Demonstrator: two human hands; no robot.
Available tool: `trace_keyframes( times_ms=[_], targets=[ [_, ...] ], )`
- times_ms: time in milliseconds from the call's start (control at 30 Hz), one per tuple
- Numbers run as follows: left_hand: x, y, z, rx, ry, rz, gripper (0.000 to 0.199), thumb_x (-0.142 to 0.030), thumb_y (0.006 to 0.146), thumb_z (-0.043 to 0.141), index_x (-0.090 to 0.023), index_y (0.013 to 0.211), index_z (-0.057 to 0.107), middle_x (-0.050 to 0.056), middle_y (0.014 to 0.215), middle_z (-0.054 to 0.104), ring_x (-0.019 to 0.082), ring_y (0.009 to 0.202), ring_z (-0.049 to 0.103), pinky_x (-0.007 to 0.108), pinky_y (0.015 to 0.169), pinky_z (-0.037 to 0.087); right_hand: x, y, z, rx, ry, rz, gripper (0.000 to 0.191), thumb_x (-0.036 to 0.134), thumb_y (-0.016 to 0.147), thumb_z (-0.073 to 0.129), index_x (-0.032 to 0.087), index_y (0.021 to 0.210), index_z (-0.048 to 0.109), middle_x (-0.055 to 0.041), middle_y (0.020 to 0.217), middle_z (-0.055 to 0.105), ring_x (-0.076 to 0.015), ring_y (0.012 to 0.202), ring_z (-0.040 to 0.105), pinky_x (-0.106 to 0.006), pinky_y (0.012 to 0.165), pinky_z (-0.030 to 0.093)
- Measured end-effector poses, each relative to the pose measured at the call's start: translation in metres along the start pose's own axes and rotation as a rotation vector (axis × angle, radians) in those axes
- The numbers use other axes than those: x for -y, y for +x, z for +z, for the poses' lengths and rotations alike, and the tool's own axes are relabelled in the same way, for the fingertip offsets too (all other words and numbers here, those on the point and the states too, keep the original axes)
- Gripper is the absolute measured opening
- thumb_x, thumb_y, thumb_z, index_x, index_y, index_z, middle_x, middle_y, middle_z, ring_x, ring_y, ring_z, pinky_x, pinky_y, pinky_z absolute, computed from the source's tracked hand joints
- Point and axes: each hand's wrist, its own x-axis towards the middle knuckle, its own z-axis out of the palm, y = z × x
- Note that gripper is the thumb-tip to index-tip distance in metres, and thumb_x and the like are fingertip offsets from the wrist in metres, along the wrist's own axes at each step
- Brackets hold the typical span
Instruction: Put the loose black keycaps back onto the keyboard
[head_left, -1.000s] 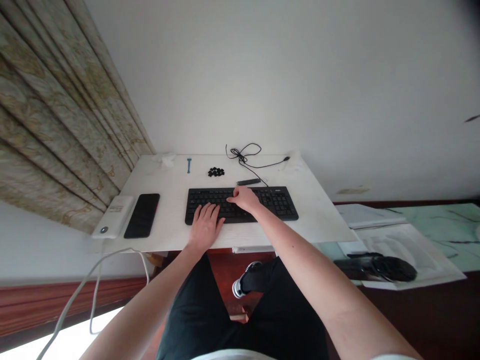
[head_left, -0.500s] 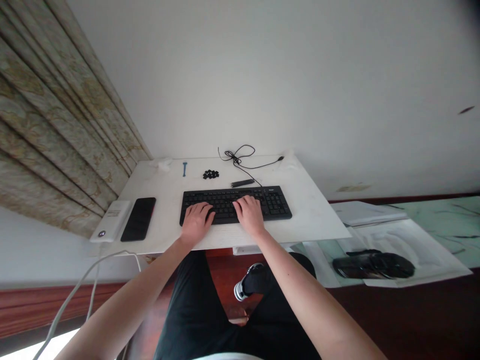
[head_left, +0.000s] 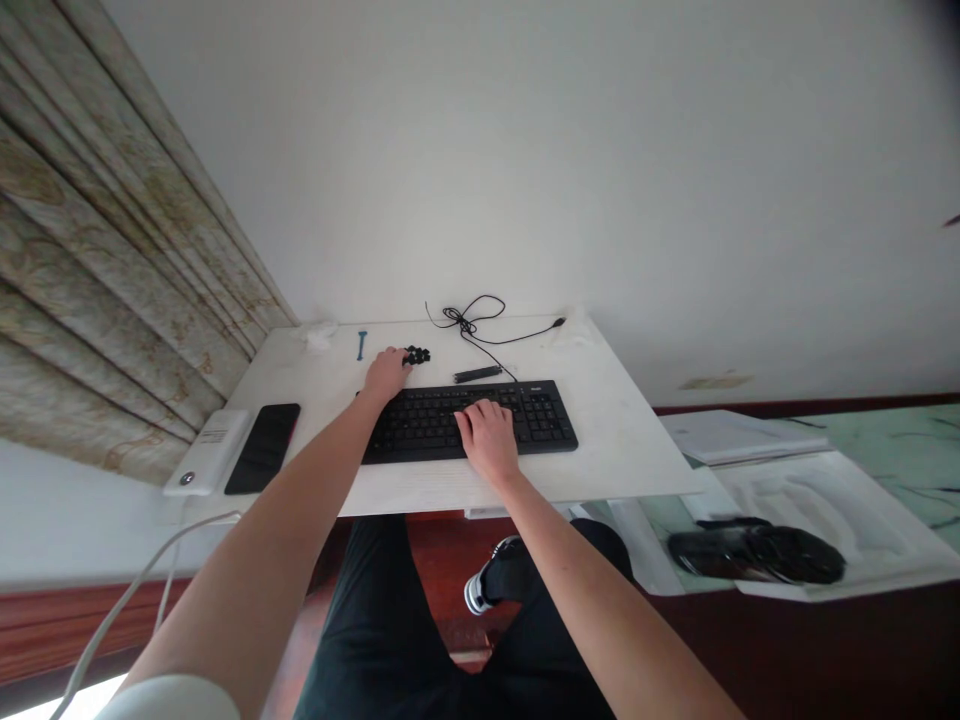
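A black keyboard (head_left: 420, 425) lies on the white table, angled slightly. My right hand (head_left: 489, 440) rests on its right-middle part, palm down, thumb apart from the other fingers, so it is open. Behind the keyboard's left half is a small heap of black keycaps (head_left: 418, 355). My left hand (head_left: 387, 374) has its fingertips at the heap's left edge, fingers stretched out, with none seen held. Right of the heap lies a short dark strip (head_left: 478, 375), whose kind I cannot make out. A blue double-ended tool (head_left: 361, 345) lies farther left.
The keyboard's black cable (head_left: 465, 325) is bundled near the wall. A black phone (head_left: 262, 448) and a white box-shaped device (head_left: 210, 452) occupy the white table's (head_left: 622, 440) left side. Lower right, a dark glossy object (head_left: 757, 553) lies on white packaging (head_left: 892, 530).
My left hand has left the keyboard and reached forward to the keycap heap. My right hand stays on the keyboard. The view has shifted slightly.
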Motion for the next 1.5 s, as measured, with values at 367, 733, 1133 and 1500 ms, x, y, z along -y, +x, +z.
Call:
trace_keyframes(
  times_ms=[367,733,1133,1500],
  targets=[
    [0.001,0.0,-0.006,-0.098,-0.103,-0.005,0.029,-0.014,0.089,0.048,-0.015,0.111,0.066,0.013,0.104,0.066,0.024,0.101,0.06,0.037,0.095,0.045,0.0,0.001,-0.001,0.006,0.015,0.022,0.035,0.037,0.103,0.037,0.02,0.091,0.065,-0.01,0.096,0.064,-0.0241,0.095,0.054,-0.038,0.086,0.035],
    [-0.026,-0.085,-0.023,-0.217,-1.426,-0.296,0.023,-0.024,0.077,0.073,-0.015,0.098,0.068,0.004,0.089,0.068,0.013,0.082,0.066,0.038,0.094,0.054,0.001,-0.001,0.001,-0.018,0.013,0.017,0.035,0.036,0.103,0.038,0.019,0.091,0.066,-0.0105,0.097,0.063,-0.024,0.094,0.053,-0.037,0.084,0.034],
    [-0.036,-0.165,-0.028,-0.09,-1.761,-0.396,0.016,-0.016,0.081,0.069,-0.017,0.097,0.067,0.01,0.109,0.071,0.022,0.111,0.067,0.043,0.108,0.049,0.0,-0.002,0.005,-0.078,0.031,0.016,0.032,0.034,0.102,0.039,0.018,0.093,0.065,-0.0099,0.097,0.065,-0.0232,0.092,0.055,-0.036,0.082,0.036],
    [-0.045,-0.181,-0.025,0.054,-1.833,-0.341,0.025,-0.02,0.079,0.074,-0.017,0.103,0.067,0.006,0.102,0.072,0.019,0.101,0.07,0.041,0.105,0.048,0.055,-0.009,-0.022,-0.03,0.746,0.106,0.023,0.033,0.095,0.05,0.02,0.108,0.064,-0.0063,0.095,0.065,-0.0155,0.076,0.06,-0.027,0.069,0.049]
  ],
)
